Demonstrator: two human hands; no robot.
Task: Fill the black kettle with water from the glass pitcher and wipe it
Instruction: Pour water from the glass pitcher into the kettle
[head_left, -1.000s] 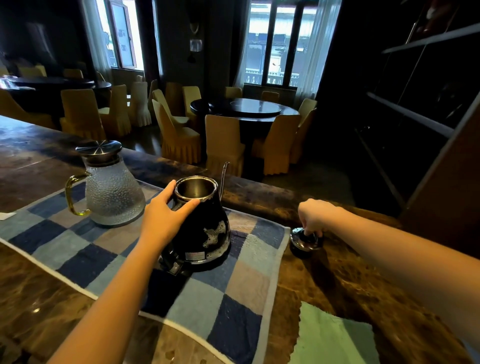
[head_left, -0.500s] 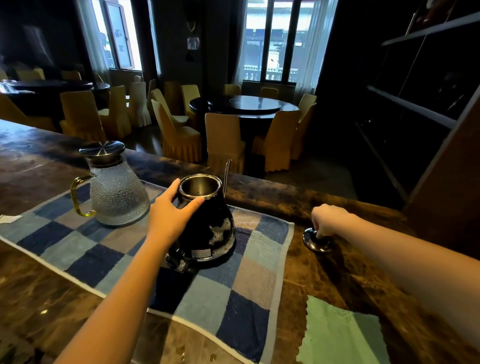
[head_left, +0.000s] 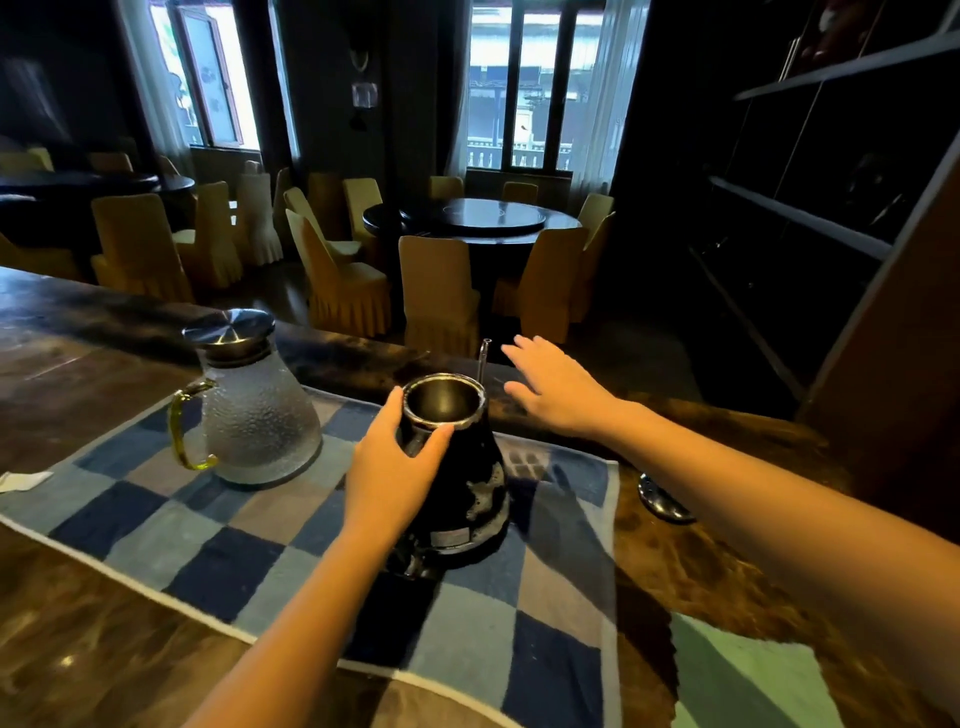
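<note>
The black kettle (head_left: 467, 483) stands upright on a blue checked towel (head_left: 249, 561), its round mouth uncovered and its thin spout rising behind. My left hand (head_left: 392, 467) grips the kettle's neck from the left. Its shiny lid (head_left: 662, 501) lies on the counter to the right of the towel. My right hand (head_left: 558, 384) hovers above the counter just right of the kettle's mouth, fingers spread, holding nothing. The glass pitcher (head_left: 254, 405), with a metal lid and yellow handle, stands on the towel to the left.
A green cloth (head_left: 748, 675) lies at the near right on the dark wooden counter (head_left: 93, 649). A scrap of white paper (head_left: 21, 480) sits at the left edge. Beyond the counter are covered chairs, round tables and shelves at the right.
My right hand let go of the lid on the counter and rose leftward toward the kettle, fingers now spread. The left hand stayed on the kettle's neck.
</note>
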